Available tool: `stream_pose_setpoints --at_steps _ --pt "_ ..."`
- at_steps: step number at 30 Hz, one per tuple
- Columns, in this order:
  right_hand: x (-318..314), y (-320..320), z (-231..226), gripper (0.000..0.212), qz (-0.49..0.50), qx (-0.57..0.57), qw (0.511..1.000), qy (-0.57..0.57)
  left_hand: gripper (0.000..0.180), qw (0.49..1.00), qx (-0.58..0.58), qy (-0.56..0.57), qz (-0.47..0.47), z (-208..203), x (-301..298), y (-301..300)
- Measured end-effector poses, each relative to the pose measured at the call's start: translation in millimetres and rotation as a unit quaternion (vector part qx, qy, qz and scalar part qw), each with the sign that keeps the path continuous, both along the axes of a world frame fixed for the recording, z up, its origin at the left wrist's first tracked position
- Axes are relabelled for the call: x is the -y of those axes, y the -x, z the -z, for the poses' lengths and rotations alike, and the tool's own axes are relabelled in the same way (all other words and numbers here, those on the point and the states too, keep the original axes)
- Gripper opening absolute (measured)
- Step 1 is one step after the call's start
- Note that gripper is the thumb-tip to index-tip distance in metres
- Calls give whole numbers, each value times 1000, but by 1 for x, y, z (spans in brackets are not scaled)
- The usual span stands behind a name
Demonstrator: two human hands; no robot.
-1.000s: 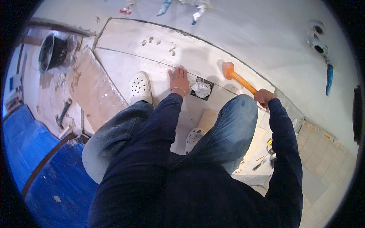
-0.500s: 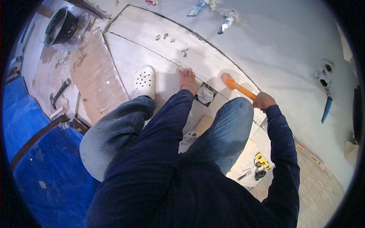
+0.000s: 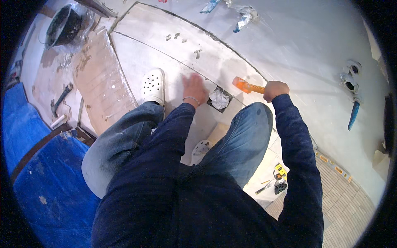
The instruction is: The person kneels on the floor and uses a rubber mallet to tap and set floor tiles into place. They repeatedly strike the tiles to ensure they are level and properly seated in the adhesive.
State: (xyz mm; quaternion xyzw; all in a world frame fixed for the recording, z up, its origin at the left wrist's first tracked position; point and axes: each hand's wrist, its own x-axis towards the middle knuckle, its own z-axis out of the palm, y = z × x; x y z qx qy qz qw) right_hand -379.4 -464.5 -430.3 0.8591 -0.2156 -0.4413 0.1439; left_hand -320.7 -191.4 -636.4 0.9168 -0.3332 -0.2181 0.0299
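Observation:
My right hand (image 3: 276, 90) is wrapped round the handle of an orange mallet (image 3: 243, 84), whose head hangs over the pale floor tiles (image 3: 165, 53) near the wall. To its left, my left hand (image 3: 194, 89) is over the tiles with nothing in it, the fingers apart and a little blurred. I cannot tell whether it touches the tile. Between the two hands is a square drain opening (image 3: 219, 99) stuffed with crumpled whitish material. My white clog (image 3: 153, 86) stands on the tiles left of my left hand.
A black bucket (image 3: 64, 25) sits far left beside a stained board (image 3: 97, 74). Nearer lie a hammer (image 3: 61, 100) and blue sheeting (image 3: 58, 186). Right of my knee are a yellow spirit level (image 3: 281, 170) and small tools. Capped pipes (image 3: 353, 115) stick out of the wall.
My right hand has shifted left and up with the mallet, whose head has swung left and slightly down. My left hand has moved left, away from the drain opening, and its fingers have blurred.

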Motion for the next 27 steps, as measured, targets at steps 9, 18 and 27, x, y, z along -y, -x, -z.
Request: stream_pose_setpoints --at_steps 9,18,27 --pt "4 12 7 23 17 -6 1000 7 65 993 -107 11 45 -10 31 16" --pt "8 -1 7 27 13 -26 1000 -9 74 994 -37 -79 64 -10 39 12" --pt "19 15 9 28 19 -41 999 -3 39 982 -187 -22 26 -47 69 -33"
